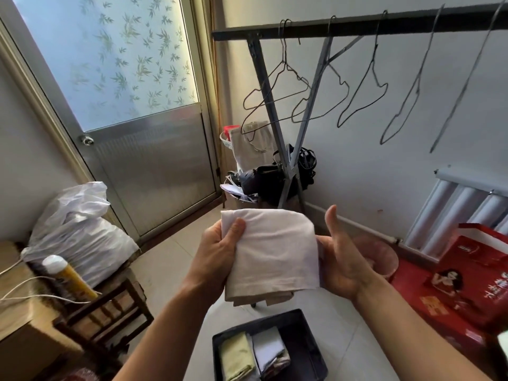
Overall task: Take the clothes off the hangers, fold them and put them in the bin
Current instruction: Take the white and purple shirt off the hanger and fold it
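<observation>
Daylit frosted-glass door [110, 64], white wall [384, 160], pale tiled floor [170, 259].

White cloth [272, 248]; dark bin [308, 350]; red bag [472, 276].

The right grip's [343, 259] fingers lie hidden behind the cloth [275, 251]. Below it, the bin [302, 350] runs off the bottom edge. Behind it, a pink bowl [384, 254] is blurred.

- A door [154, 166] with a frosted pane printed with bamboo leaves, and a round knob [87, 139].
- A bulging white plastic bag [79, 235] on a dark wooden chair [110, 312].
- A tilted yellow bottle [72, 280] with a white cap, beside white cables [24, 294].
- Dark bags [275, 180] heaped in the corner.
- A white radiator [453, 213], with red gift packaging [472, 284] below it.
</observation>
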